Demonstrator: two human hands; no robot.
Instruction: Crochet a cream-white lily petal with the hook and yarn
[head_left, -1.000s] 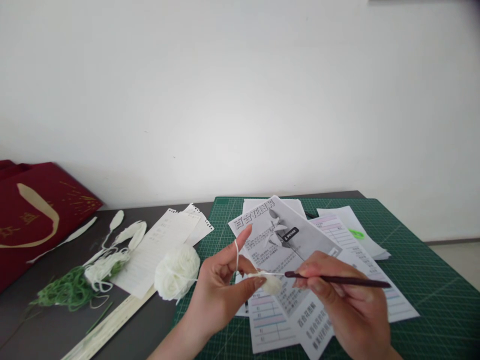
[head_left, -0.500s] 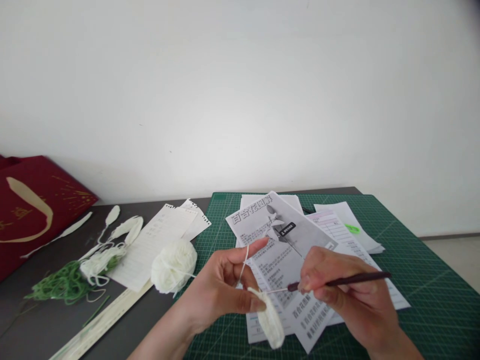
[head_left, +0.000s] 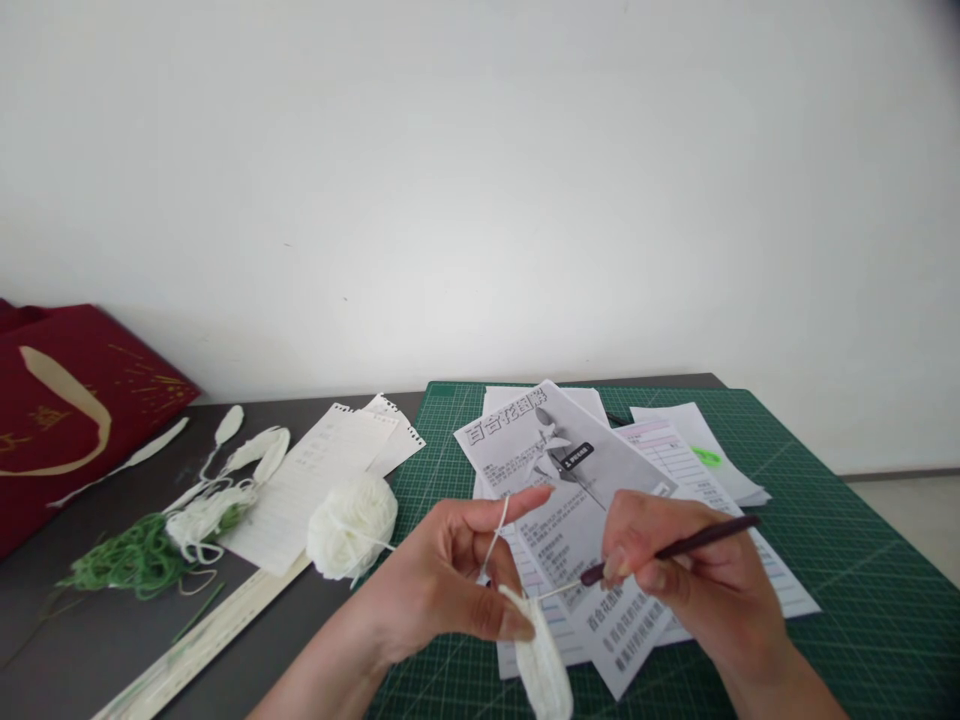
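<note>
The left hand [head_left: 450, 580] pinched the white knitted piece [head_left: 541, 665] — yarn [head_left: 495, 530] looped over one finger. The right hand [head_left: 690, 580] gripped the hook [head_left: 675, 548].

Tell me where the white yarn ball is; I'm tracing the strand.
In the head view, the white yarn ball lies left of the left hand, between the cutting mat and lined paper.

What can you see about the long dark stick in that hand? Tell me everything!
The thin dark brown crochet hook looks smooth, like plastic or wood, with a pale slim metal tip. The right hand pinches it between the fingers like a pencil. It is tilted, the handle end higher and pointing right, the tip lower and pointing left. The tip reaches the long white crocheted strip pinched by the left hand, above the printed paper sheets.
</note>
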